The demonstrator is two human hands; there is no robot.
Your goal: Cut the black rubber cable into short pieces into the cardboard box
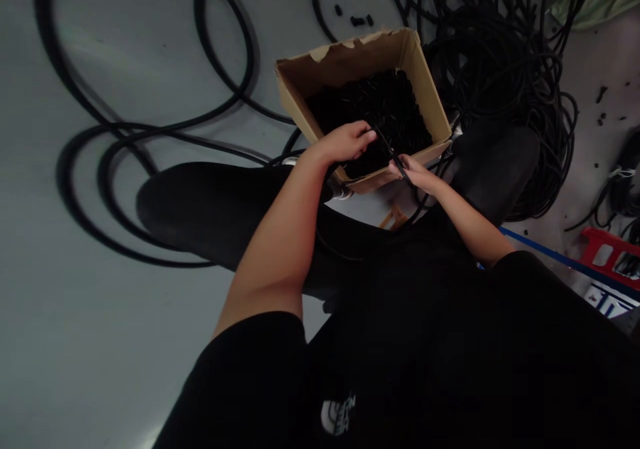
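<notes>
A black cable (393,153) stretches slantwise between my two hands over the front part of a cardboard box (299,108). My left hand (347,141) is closed, its fingertips pinching the cable's upper stretch above the box. Lower and to the right, near the box's front right edge, my right hand (411,172) has its fingers wrapped round the same cable. Many short black pieces (373,99) lie inside the box. What else the fingers may hold is too dark to make out.
Thick black hose (200,117) loops over the grey floor (75,342) at the left. A tangled heap of black cable (500,62) lies right of the box. Small black pieces (357,20) are scattered behind it. A red plastic object (603,252) is at the right edge. My legs flank the box.
</notes>
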